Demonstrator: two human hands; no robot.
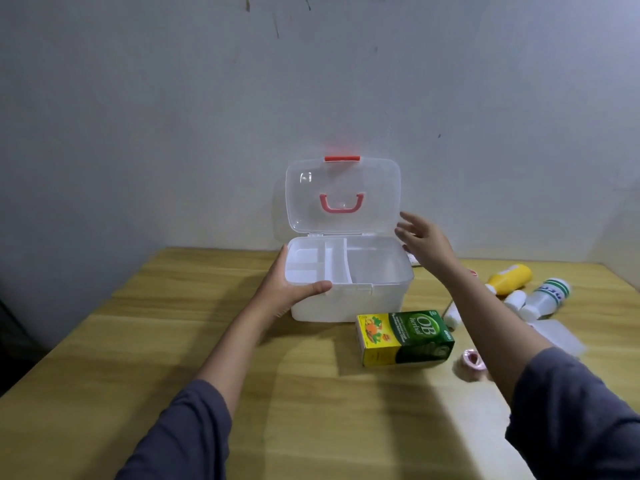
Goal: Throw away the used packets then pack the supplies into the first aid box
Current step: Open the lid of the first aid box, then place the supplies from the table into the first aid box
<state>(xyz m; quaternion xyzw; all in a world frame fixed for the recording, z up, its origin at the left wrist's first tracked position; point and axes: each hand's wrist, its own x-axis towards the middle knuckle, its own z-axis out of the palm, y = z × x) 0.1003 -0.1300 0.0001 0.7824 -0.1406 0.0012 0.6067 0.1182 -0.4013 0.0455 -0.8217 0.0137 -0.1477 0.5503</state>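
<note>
The white first aid box stands on the wooden table against the wall, its clear lid with a red handle and latch standing upright and open. A divided white tray sits in the box's left half. My left hand grips the box's front-left corner, thumb over the rim. My right hand hovers with fingers spread by the lid's right edge, holding nothing. A green and yellow OB Herbal carton lies in front of the box.
To the right lie a yellow bottle, a white bottle with green bands, a small white bottle, a white roll, a pink tape roll and a clear flat packet. The wall is close behind the box.
</note>
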